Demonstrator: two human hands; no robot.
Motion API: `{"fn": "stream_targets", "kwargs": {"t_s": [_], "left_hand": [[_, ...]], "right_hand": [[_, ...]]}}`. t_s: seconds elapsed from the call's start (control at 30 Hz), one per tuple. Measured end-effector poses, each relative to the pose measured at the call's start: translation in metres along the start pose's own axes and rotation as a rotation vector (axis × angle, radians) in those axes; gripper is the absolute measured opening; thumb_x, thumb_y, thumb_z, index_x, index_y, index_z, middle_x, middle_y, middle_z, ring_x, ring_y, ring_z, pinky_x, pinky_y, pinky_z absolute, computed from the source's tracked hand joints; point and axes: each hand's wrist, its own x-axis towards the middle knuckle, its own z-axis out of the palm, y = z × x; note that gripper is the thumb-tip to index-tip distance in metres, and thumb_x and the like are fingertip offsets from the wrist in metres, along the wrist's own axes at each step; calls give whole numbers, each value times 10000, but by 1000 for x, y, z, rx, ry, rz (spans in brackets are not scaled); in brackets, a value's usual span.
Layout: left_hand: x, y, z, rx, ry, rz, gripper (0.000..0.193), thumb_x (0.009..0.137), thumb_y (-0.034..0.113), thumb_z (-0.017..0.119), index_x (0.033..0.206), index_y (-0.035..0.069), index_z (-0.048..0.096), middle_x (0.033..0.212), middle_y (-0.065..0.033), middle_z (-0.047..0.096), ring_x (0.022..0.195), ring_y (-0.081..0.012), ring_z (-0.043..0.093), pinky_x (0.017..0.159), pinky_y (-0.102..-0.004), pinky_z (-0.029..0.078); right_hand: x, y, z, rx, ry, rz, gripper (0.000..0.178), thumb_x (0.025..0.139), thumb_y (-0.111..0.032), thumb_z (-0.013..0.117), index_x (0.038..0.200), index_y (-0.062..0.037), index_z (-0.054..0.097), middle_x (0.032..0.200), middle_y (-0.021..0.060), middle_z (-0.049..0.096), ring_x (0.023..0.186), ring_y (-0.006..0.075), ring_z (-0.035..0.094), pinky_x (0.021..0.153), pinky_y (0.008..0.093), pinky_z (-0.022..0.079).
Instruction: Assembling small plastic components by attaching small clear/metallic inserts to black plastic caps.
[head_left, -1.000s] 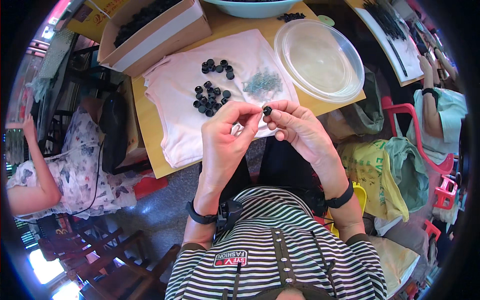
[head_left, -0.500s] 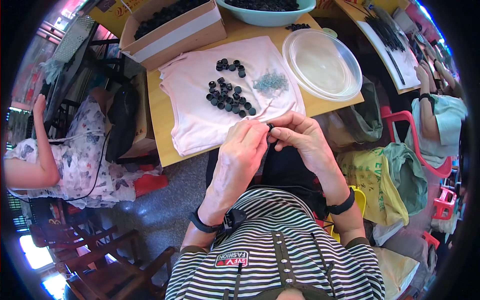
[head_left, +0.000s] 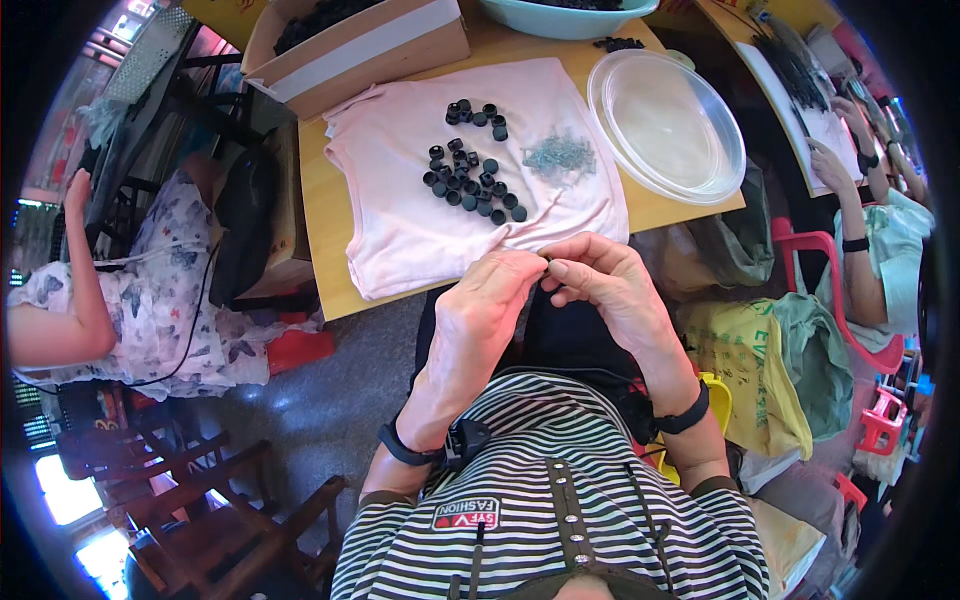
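Note:
My left hand (head_left: 492, 298) and my right hand (head_left: 606, 276) meet just off the near edge of the table, fingertips pinched together. Between them sits a small black cap (head_left: 546, 258), mostly covered by the fingers. Beyond my hands a pale pink cloth (head_left: 395, 200) lies over the tabletop. On it are several loose black caps (head_left: 470, 186), some showing a hollow side and some a flat top, with a smaller group farther off. To their right rests a little heap of thin, clear bluish-grey pieces (head_left: 560, 154), too fine to make out.
A cardboard box (head_left: 370, 62) of black parts stands at the far left of the wooden table (head_left: 322, 270). At the back is a light-blue basin (head_left: 570, 22); a clear round plastic lid (head_left: 668, 125) lies right. People sit on both sides. Bags (head_left: 750, 370) stand right of my legs.
My hands stay together, and the cap between the fingertips shows less now. The table and cloth have shifted slightly right in view. The person at right has reached toward the white board.

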Motion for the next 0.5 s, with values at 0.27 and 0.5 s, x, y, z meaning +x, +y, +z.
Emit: {"fn": "stream_targets", "kwargs": {"t_s": [0.27,0.5], "left_hand": [[34,-18,1,-68,-35,-193,181,869,44,655,1047,27,684,951,-88,690,831,-137,648,766,-243,489],[85,-57,6,516,-13,-143,180,787,143,720,924,33,682,869,-93,602,823,-240,589,725,-339,467]], "right_hand": [[20,-4,-20,176,40,63,216,900,-110,651,1076,13,629,950,68,669,819,113,651,706,239,552],[23,-14,-27,65,80,-75,224,892,-95,656,1084,16,626,958,66,659,821,105,634,708,240,546]]}}
